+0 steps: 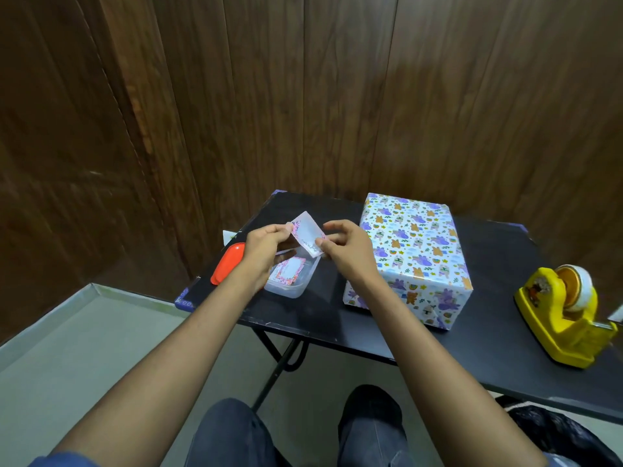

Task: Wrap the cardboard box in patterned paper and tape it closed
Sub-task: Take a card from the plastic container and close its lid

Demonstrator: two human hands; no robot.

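The box [409,254], fully covered in white paper with purple and orange cartoon figures, stands on the black table [488,264]. To its left, both hands hold a small white gift tag [307,235] with a floral border above a clear plastic tub [296,284]. My left hand [264,249] pinches the tag's left edge. My right hand [347,251] pinches its lower right corner. A yellow tape dispenser [563,315] with a roll of tape sits on the table's right side.
Inside the clear tub lies another bordered tag [290,270]. Its orange lid [227,262] rests at the table's left edge. A wood-panelled wall rises behind the table. My knees are below the table's near edge.
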